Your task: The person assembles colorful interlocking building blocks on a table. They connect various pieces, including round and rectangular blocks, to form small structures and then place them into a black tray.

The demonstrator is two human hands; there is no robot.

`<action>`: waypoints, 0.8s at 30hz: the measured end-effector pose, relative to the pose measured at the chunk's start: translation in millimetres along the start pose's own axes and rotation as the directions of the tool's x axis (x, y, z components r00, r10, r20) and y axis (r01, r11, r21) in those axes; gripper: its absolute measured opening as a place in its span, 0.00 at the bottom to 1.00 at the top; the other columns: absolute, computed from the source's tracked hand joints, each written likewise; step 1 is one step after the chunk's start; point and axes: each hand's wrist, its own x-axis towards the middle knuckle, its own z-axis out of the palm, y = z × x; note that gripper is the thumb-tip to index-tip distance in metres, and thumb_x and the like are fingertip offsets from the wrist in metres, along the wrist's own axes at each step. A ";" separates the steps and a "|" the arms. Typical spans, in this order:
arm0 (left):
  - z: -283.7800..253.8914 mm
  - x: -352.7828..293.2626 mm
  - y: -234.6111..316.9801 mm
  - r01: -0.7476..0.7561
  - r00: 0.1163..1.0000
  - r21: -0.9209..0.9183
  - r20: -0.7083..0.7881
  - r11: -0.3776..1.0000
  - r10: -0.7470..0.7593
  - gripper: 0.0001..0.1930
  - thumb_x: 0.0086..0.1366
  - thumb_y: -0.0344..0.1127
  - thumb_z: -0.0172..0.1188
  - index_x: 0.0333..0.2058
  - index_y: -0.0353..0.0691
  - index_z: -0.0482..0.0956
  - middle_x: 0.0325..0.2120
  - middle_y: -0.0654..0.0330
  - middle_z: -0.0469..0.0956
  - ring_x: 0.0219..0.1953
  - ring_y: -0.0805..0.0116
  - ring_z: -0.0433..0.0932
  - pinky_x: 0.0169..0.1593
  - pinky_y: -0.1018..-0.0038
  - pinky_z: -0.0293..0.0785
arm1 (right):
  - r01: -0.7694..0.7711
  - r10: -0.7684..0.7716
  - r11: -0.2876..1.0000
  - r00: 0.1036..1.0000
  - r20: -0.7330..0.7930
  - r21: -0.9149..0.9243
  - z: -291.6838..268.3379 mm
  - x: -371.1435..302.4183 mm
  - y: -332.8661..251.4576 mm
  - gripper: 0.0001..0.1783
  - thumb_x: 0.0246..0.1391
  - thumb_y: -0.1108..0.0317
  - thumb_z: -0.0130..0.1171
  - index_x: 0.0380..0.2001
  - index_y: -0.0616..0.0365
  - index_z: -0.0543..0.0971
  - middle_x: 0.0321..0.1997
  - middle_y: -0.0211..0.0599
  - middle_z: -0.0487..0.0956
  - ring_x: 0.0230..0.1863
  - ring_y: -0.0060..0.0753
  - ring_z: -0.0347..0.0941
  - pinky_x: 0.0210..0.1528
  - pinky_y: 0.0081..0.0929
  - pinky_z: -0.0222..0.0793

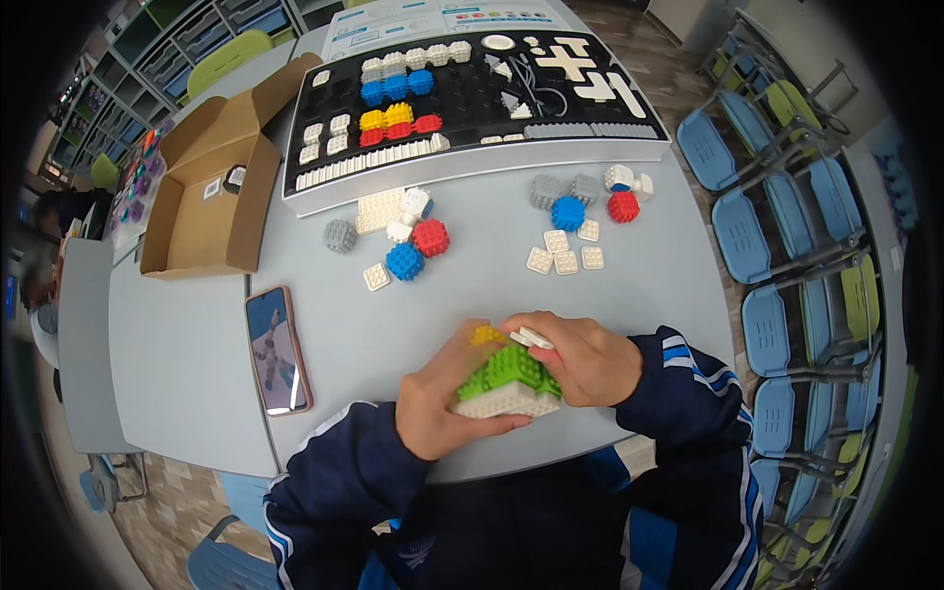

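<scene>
Head view: green-and-white block assembly (511,371) sits between left hand (436,395) and right hand (596,360), toward the near edge of the table (356,324); fingers hide its ends, long axis can't be told. Left grips its left side; right pinches white tiles (531,337) just over its far side, contact unclear. Phone (277,349) lies left of it, loose blocks (404,262) beyond it, kit box (511,160) farther.

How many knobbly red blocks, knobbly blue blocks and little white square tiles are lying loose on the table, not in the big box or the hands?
Knobbly red blocks: 2
Knobbly blue blocks: 2
Little white square tiles: 6
Total: 10
</scene>
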 end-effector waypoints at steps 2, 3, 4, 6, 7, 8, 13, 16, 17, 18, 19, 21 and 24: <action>0.1 -1.4 10.3 0.030 0.999 0.003 0.038 1.000 -0.030 0.37 0.43 0.30 0.80 0.53 0.28 0.73 0.55 0.44 0.72 0.59 0.57 0.72 0.59 0.69 0.68 | -0.097 0.095 0.994 0.995 0.039 0.041 -6.7 3.8 -9.1 0.18 0.61 0.74 0.54 0.54 0.63 0.70 0.46 0.53 0.77 0.46 0.55 0.77 0.44 0.36 0.75; -0.7 -1.4 8.4 0.018 0.999 -0.007 0.027 1.000 -0.018 0.36 0.44 0.30 0.80 0.53 0.28 0.74 0.55 0.44 0.72 0.60 0.56 0.71 0.59 0.69 0.67 | -0.145 0.141 0.988 0.988 0.062 0.062 -9.4 6.1 -12.0 0.17 0.61 0.75 0.53 0.54 0.63 0.70 0.47 0.53 0.77 0.47 0.56 0.77 0.45 0.36 0.75; -2.3 0.2 2.8 0.000 1.000 -0.018 0.018 1.000 0.000 0.36 0.44 0.30 0.80 0.52 0.29 0.74 0.54 0.44 0.73 0.60 0.55 0.71 0.60 0.69 0.67 | -0.099 0.102 0.993 0.993 -0.051 0.059 -15.0 8.0 -6.1 0.16 0.64 0.73 0.50 0.54 0.63 0.71 0.43 0.49 0.78 0.44 0.49 0.78 0.44 0.35 0.74; -7.0 -2.2 -5.9 -0.012 1.000 -0.035 -0.015 0.999 0.012 0.34 0.44 0.29 0.80 0.51 0.30 0.75 0.54 0.44 0.74 0.62 0.54 0.70 0.60 0.67 0.67 | -0.104 0.123 0.991 0.960 -0.252 0.086 -36.2 27.6 15.8 0.16 0.69 0.67 0.44 0.54 0.62 0.72 0.36 0.40 0.77 0.37 0.36 0.75 0.40 0.31 0.72; -8.6 -4.3 -11.2 -0.014 1.000 -0.052 -0.028 0.999 0.013 0.34 0.44 0.29 0.80 0.51 0.31 0.75 0.53 0.44 0.74 0.62 0.53 0.69 0.60 0.67 0.67 | -0.166 0.196 0.979 0.919 -0.341 0.117 -53.1 46.1 30.5 0.18 0.71 0.63 0.41 0.54 0.61 0.73 0.32 0.35 0.75 0.33 0.28 0.73 0.38 0.28 0.70; -9.3 -4.5 -12.7 -0.024 0.999 -0.075 -0.034 0.997 0.022 0.33 0.44 0.29 0.80 0.51 0.32 0.76 0.53 0.44 0.75 0.63 0.52 0.69 0.60 0.66 0.67 | -0.221 0.231 0.973 0.884 -0.408 0.072 -78.8 64.6 46.0 0.23 0.72 0.54 0.38 0.51 0.61 0.74 0.28 0.29 0.70 0.29 0.21 0.65 0.35 0.24 0.65; -8.8 2.4 -10.1 -0.072 0.996 -0.090 -0.050 0.993 0.068 0.32 0.43 0.27 0.79 0.49 0.35 0.76 0.52 0.45 0.76 0.63 0.49 0.69 0.60 0.64 0.68 | -0.491 0.347 0.849 0.798 -0.492 -0.197 -176.4 155.7 185.6 0.23 0.63 0.51 0.56 0.41 0.66 0.78 0.29 0.35 0.78 0.32 0.25 0.74 0.37 0.25 0.68; -7.2 3.2 -18.0 -0.094 0.995 -0.083 -0.030 0.992 0.092 0.33 0.42 0.27 0.79 0.49 0.35 0.76 0.52 0.44 0.75 0.61 0.49 0.71 0.59 0.64 0.70 | -0.676 0.479 0.692 0.693 -0.538 -0.255 -194.2 182.6 238.9 0.23 0.61 0.51 0.58 0.37 0.65 0.80 0.30 0.40 0.81 0.27 0.31 0.78 0.32 0.30 0.72; -8.3 0.4 -19.8 -0.093 0.995 -0.069 -0.032 0.993 0.091 0.33 0.42 0.27 0.79 0.50 0.35 0.76 0.53 0.44 0.75 0.61 0.48 0.72 0.58 0.64 0.71 | -0.710 0.555 0.676 0.666 -0.499 -0.195 -190.1 191.5 226.5 0.23 0.60 0.52 0.58 0.38 0.66 0.80 0.34 0.46 0.82 0.28 0.36 0.80 0.34 0.32 0.74; -10.2 -1.1 -18.7 -0.076 0.997 -0.043 -0.034 0.996 0.074 0.33 0.42 0.28 0.79 0.49 0.35 0.76 0.53 0.43 0.74 0.59 0.48 0.73 0.57 0.64 0.72 | -0.745 0.627 0.652 0.633 -0.455 -0.137 -186.1 199.3 218.3 0.23 0.59 0.52 0.58 0.39 0.67 0.81 0.39 0.51 0.83 0.29 0.40 0.82 0.35 0.34 0.76; -9.2 -0.3 -14.8 -0.065 0.998 -0.027 -0.027 0.997 0.065 0.33 0.41 0.29 0.80 0.49 0.35 0.77 0.54 0.43 0.74 0.58 0.49 0.74 0.56 0.64 0.73 | -0.731 0.623 0.674 0.640 -0.450 -0.107 -191.4 197.8 222.0 0.21 0.60 0.54 0.58 0.42 0.64 0.79 0.36 0.46 0.82 0.23 0.35 0.80 0.27 0.32 0.75; -9.2 2.0 -13.1 -0.060 0.998 -0.013 -0.019 0.998 0.060 0.33 0.41 0.30 0.80 0.48 0.35 0.77 0.55 0.42 0.73 0.56 0.49 0.77 0.55 0.65 0.74 | -0.690 0.604 0.723 0.623 -0.498 0.014 -205.1 184.5 228.3 0.22 0.61 0.55 0.58 0.48 0.63 0.75 0.32 0.41 0.80 0.23 0.32 0.79 0.24 0.30 0.74; -10.3 0.9 -13.8 -0.052 0.998 -0.010 -0.035 0.999 0.051 0.32 0.41 0.32 0.81 0.47 0.35 0.78 0.56 0.41 0.72 0.54 0.49 0.78 0.55 0.65 0.75 | -0.627 0.568 0.776 0.639 -0.519 0.077 -221.4 174.9 215.6 0.22 0.64 0.57 0.56 0.59 0.50 0.69 0.27 0.32 0.76 0.22 0.24 0.75 0.21 0.24 0.71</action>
